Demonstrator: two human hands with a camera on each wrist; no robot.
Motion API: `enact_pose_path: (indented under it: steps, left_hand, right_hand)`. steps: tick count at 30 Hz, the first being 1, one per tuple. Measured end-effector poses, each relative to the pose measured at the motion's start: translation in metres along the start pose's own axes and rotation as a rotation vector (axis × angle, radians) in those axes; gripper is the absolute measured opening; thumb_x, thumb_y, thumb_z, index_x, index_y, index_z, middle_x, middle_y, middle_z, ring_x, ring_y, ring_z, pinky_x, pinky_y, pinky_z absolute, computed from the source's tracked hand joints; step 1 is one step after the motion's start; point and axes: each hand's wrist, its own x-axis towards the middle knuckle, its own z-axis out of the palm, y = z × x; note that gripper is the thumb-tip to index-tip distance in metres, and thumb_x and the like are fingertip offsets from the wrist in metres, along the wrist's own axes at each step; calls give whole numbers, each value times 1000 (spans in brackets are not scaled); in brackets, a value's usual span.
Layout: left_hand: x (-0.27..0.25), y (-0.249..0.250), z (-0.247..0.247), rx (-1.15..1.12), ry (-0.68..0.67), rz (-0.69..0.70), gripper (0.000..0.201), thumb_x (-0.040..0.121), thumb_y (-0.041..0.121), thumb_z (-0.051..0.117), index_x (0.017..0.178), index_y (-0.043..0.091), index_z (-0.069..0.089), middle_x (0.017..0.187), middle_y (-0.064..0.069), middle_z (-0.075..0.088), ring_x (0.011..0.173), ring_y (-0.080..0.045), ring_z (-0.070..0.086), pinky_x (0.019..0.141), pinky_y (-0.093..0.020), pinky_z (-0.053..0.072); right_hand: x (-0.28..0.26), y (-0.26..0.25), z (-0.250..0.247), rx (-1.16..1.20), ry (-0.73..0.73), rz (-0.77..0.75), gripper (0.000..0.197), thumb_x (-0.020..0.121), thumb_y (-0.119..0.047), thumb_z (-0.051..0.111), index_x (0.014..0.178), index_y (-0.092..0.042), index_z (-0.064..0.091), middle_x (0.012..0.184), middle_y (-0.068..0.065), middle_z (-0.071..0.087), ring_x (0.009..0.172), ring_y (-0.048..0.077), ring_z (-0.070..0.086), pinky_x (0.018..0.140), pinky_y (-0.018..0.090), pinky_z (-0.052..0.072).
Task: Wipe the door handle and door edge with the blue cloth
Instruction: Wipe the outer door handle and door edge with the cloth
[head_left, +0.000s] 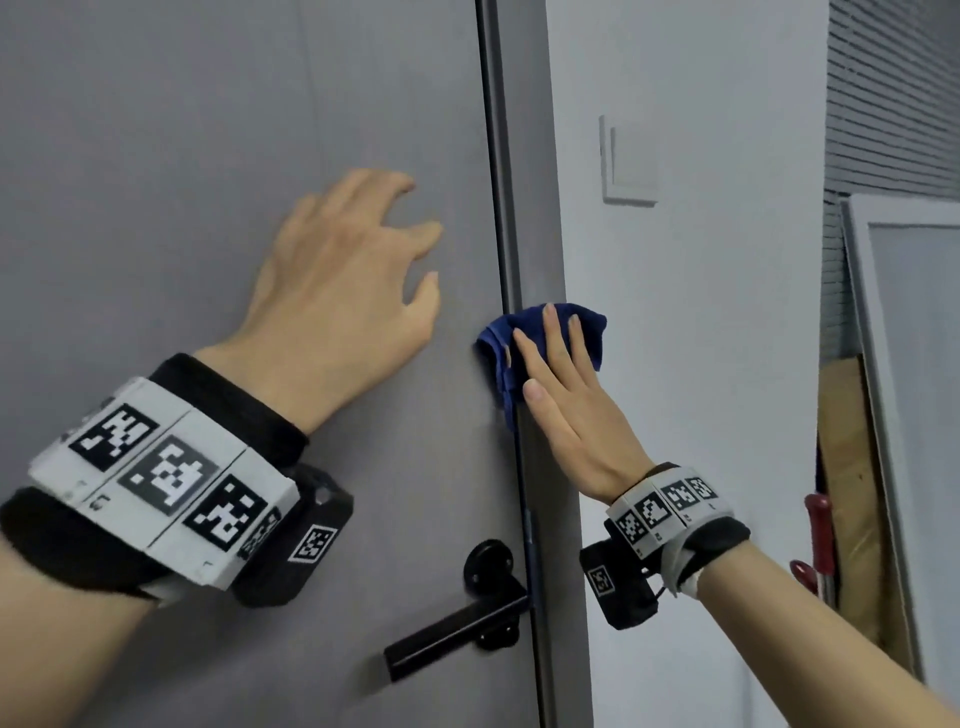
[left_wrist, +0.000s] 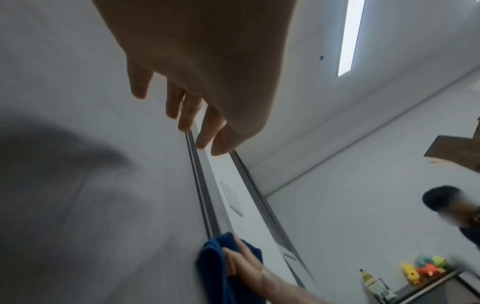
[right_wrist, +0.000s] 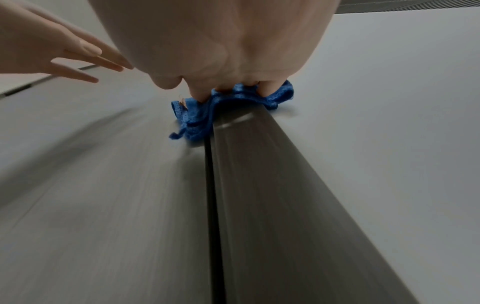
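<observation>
The right hand (head_left: 566, 410) lies flat, fingers straight and together, pressing the blue cloth (head_left: 498, 358) against the door edge (head_left: 511, 234) — the cloth bunches over the edge under its fingertips; the left hand (head_left: 343, 296) rests beside it on the door (head_left: 182, 182), fingers spread and slightly bent, holding nothing; the black door handle (head_left: 457, 618) sits below both hands — untouched.
</observation>
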Motion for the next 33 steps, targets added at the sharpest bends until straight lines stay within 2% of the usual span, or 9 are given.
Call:
enact_pose_path:
  steps: [5, 9, 12, 14, 18, 20, 23, 28, 33]
  left_hand:
    - [55, -27, -20, 231, -105, -68, 71, 88, 31, 55, 152, 11, 32, 164, -18, 8, 154, -31, 3, 119, -62, 12]
    - [102, -41, -38, 238, -181, -57, 78, 86, 31, 55, 154, 9, 25, 165, -20, 1, 154, -31, -3, 119, -63, 6]
    - [127, -42, -46, 182, -230, -40, 75, 87, 31, 53, 154, 10, 26, 166, -18, 2, 154, -30, -1, 120, -62, 7]
    - [126, -40, -44, 122, -234, -24, 71, 87, 29, 53, 152, 10, 31, 166, -17, 6, 155, -30, 2, 121, -60, 8]
    - [94, -33, -25, -119, -189, 83, 39, 84, 11, 55, 122, 5, 63, 147, -16, 47, 147, -32, 32, 114, -48, 32]
    - [59, -22, -12, -267, -314, 106, 28, 80, 7, 54, 104, 8, 70, 120, -8, 64, 123, -29, 56, 93, -42, 49]
    - [7, -3, 12, -368, -690, 10, 27, 84, 19, 48, 100, 18, 70, 97, 4, 65, 93, -22, 64, 69, -37, 53]
    - [-72, 34, 50, -316, -1224, -231, 27, 93, 39, 47, 80, 17, 53, 88, 0, 64, 85, -28, 63, 69, -36, 49]
    - [-120, 67, 74, -124, -1389, -280, 28, 97, 43, 54, 105, 20, 68, 101, -4, 71, 96, -28, 67, 74, -35, 47]
  right_hand:
    - [57, -18, -41, -7, -10, 5, 55, 106, -46, 17, 159, -34, 6, 165, -17, -21, 151, 9, -27, 115, 8, -13]
    - [105, -36, -75, -17, -9, 15, 58, 105, -48, 16, 160, -30, 10, 167, -14, -18, 152, 10, -25, 121, 18, -10]
    - [131, -45, -98, -14, 1, 35, 55, 107, -42, 22, 160, -27, 18, 168, -12, -13, 154, 12, -20, 125, 24, -1]
    - [129, -46, -100, -14, 4, 41, 53, 108, -36, 28, 160, -25, 20, 169, -9, -10, 155, 14, -18, 122, 18, -4]
    - [82, -47, -74, 12, -98, 103, 56, 108, -29, 36, 160, -23, 17, 168, -4, -15, 155, 20, -19, 123, 22, -10]
    - [37, -45, -52, 3, -158, 155, 57, 107, -26, 40, 160, -21, 19, 169, 0, -14, 155, 23, -17, 125, 27, -8]
    - [-26, -37, -18, -4, -201, 239, 56, 103, -27, 42, 157, -21, 29, 168, 4, -1, 153, 31, 4, 125, 36, 9]
    - [-96, -11, 28, 84, -210, 324, 55, 96, -17, 51, 150, -20, 44, 154, 8, 24, 134, 33, 33, 114, 35, 33]
    - [-133, 18, 57, 190, -191, 300, 72, 76, 12, 66, 142, -15, 55, 141, 9, 34, 123, 27, 44, 105, 37, 47]
